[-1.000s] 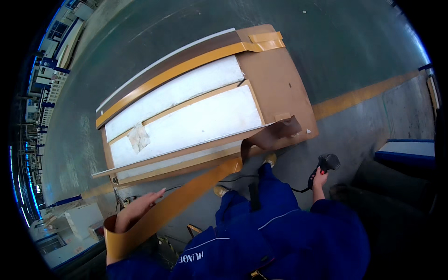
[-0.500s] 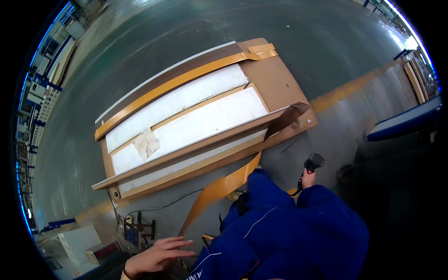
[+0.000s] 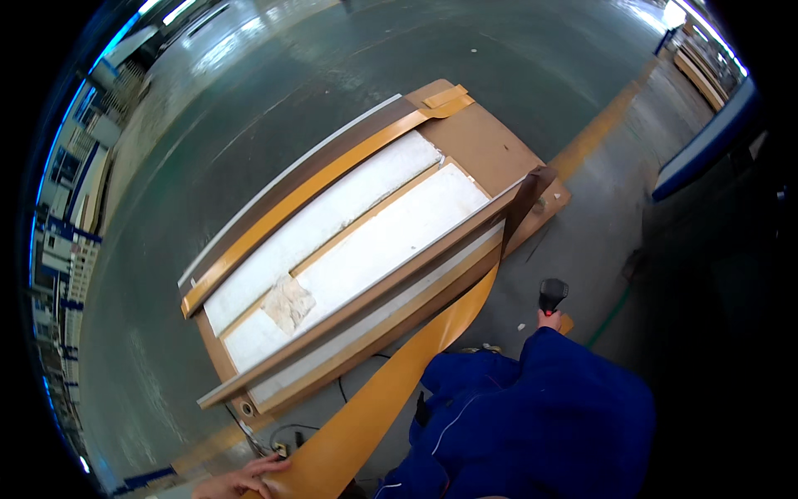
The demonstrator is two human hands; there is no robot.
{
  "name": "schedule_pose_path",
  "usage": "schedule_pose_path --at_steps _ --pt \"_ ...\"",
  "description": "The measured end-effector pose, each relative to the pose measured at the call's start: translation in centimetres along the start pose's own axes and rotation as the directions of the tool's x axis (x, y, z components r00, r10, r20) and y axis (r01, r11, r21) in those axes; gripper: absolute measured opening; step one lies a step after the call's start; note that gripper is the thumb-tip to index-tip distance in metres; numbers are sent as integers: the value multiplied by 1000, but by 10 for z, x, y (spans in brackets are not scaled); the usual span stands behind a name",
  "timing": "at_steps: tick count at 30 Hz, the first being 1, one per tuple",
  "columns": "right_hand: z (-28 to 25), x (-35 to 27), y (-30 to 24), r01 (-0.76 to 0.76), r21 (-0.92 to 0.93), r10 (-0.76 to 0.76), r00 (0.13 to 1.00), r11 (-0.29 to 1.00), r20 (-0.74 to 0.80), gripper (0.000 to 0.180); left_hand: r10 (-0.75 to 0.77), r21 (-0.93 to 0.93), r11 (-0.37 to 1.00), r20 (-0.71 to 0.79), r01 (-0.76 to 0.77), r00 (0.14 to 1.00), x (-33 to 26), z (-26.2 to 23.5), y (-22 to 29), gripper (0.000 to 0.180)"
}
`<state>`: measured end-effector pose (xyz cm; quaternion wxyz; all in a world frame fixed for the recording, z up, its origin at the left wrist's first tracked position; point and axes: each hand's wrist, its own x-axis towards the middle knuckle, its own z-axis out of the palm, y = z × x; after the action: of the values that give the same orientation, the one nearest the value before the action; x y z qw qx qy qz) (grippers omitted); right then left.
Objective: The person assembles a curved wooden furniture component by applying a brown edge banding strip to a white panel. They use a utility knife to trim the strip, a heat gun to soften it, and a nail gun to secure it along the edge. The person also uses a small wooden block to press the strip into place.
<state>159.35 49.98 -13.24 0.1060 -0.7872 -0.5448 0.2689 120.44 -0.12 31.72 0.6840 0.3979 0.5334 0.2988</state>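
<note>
A long flat panel (image 3: 465,145) in brown cardboard lies on the floor, with two white foam slabs (image 3: 391,237) and orange edging on top. A wide orange strip (image 3: 399,387) peels off its right end and runs down to the lower left. My left hand (image 3: 241,481) grips the strip's low end at the picture's bottom edge. My right hand (image 3: 547,318) is closed on a black handheld tool (image 3: 552,293) just right of the panel's near edge. My blue sleeve and trousers (image 3: 532,424) fill the lower right.
The floor (image 3: 349,58) is grey-green polished concrete with an orange painted line (image 3: 603,121) at the right. A black cable (image 3: 341,387) trails under the panel's near edge. A blue-edged pallet or bench (image 3: 706,141) stands at the far right. Racks line the far left.
My left hand has dropped toward the lower left, drawing the orange strip out longer from the panel. The right hand with the black tool has stayed beside the panel.
</note>
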Motion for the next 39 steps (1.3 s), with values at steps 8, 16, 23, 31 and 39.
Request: schedule_pose_path --at_steps 8,16,23,31,39 --pt "16 -132 -45 -55 -124 60 998 991 36 45 345 -127 600 -850 -790 398 -143 -62 -154 16" --pt "90 -207 -6 3 294 30 994 956 -109 34 298 -134 213 -935 -968 195 -181 -148 -377 33" --pt "120 -314 50 -10 303 78 974 953 -213 24 -558 -134 -98 -813 -986 166 -142 -151 -481 29" --pt "87 -435 53 -198 506 222 975 839 12 21 -570 -6 -268 -805 -963 163 -218 -157 -489 23" --pt "109 -454 43 -356 658 287 933 663 215 25 -436 288 -401 -895 -870 -95 -276 -138 -501 26"
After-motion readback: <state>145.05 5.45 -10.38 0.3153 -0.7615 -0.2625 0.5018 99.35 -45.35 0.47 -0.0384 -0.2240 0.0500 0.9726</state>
